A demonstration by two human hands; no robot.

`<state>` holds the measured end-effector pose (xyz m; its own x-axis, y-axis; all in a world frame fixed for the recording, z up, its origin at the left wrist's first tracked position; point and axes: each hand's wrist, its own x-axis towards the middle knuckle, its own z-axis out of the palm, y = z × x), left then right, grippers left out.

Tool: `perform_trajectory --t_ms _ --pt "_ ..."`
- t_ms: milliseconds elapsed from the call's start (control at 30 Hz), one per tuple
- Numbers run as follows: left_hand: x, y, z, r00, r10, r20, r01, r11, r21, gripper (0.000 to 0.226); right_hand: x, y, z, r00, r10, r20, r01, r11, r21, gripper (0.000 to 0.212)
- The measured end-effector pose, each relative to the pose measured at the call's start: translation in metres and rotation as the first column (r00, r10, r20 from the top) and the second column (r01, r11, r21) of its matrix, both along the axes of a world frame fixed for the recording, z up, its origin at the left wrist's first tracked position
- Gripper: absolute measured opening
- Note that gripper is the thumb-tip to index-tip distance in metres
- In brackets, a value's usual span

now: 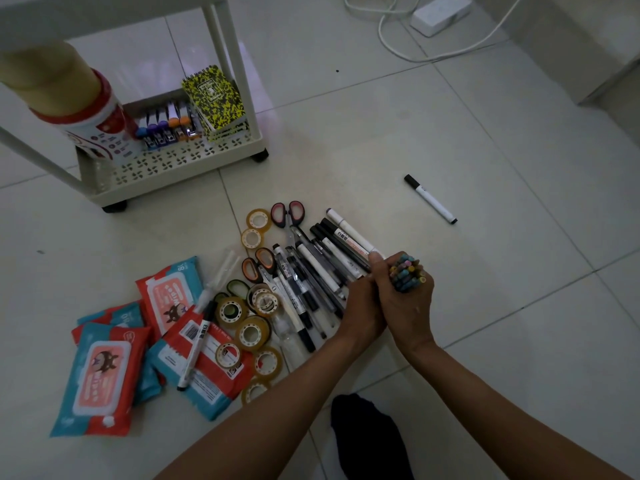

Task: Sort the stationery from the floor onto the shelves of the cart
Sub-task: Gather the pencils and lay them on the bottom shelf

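Now the right hand (407,303) grips a bundle of pencils (406,273) upright, fingers curled tight round it, the eraser ends showing above the fist. The left hand (362,306) presses against the right one from its left side; its fingers seem curled at the bundle too, but I cannot tell if they hold it.

I think the risk is that the bundle is thick for one fist. If the left hand lets go while the pencils are not even, some can slide out and roll over the floor (485,133).

Just beyond the left hand lie the pens (322,268), almost touching its knuckles. Farther left of the hands are the tape rolls (254,332), scissors (289,214) and wipes packs (100,372). One marker (430,199) lies alone, well ahead of the right hand. The cart (180,161) stands far ahead and left of both hands, with notebooks (214,98) on its bottom shelf.
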<state>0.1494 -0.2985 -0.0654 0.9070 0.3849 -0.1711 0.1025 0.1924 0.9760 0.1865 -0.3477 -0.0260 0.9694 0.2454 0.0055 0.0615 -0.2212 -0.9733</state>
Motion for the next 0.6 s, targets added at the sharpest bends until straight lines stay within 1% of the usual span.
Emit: perform_trajectory --t_ms 33,100,133,233,300,367,467,500,567,600 --pt "-0.001 0.001 -0.003 1.000 -0.010 -0.006 0.011 0.995 0.103 0.025 0.003 0.001 0.002 1.000 -0.023 -0.013 0.023 1.000 0.006 0.040" --pt "0.002 0.004 -0.006 0.999 -0.046 0.013 0.040 0.948 0.315 0.033 0.011 0.002 0.008 0.999 -0.047 0.000 0.047 0.999 0.025 0.039" --pt "0.005 0.006 -0.005 0.999 -0.051 0.006 0.045 0.934 0.355 0.035 0.015 0.003 0.012 0.999 -0.041 0.013 0.041 0.999 0.033 0.040" --pt "0.011 0.015 0.004 0.998 -0.044 -0.043 0.057 0.929 0.366 0.034 0.025 0.009 0.024 1.000 -0.007 0.022 0.005 0.999 0.054 0.045" --pt "0.012 0.023 0.010 0.995 -0.055 -0.083 0.081 0.934 0.349 0.037 0.030 0.018 0.031 0.999 0.036 0.000 -0.035 0.998 0.054 0.051" --pt "0.010 0.036 0.021 0.987 -0.103 -0.126 0.138 0.940 0.311 0.047 0.034 0.029 0.039 0.996 0.082 -0.046 -0.080 0.996 0.044 0.053" --pt "0.002 0.065 0.042 0.945 -0.260 -0.197 0.307 0.911 0.274 0.069 0.037 0.053 0.055 0.982 0.162 -0.093 -0.161 0.987 0.019 0.048" --pt "-0.002 0.078 0.051 0.927 -0.305 -0.219 0.362 0.883 0.300 0.069 0.037 0.063 0.062 0.976 0.193 -0.105 -0.192 0.981 0.016 0.048" --pt "-0.010 0.108 0.068 0.892 -0.349 -0.288 0.438 0.824 0.359 0.059 0.034 0.083 0.077 0.957 0.254 -0.140 -0.253 0.967 0.027 0.047" --pt "-0.015 0.121 0.079 0.880 -0.359 -0.310 0.458 0.814 0.358 0.056 0.032 0.094 0.085 0.945 0.284 -0.161 -0.280 0.959 0.047 0.045"
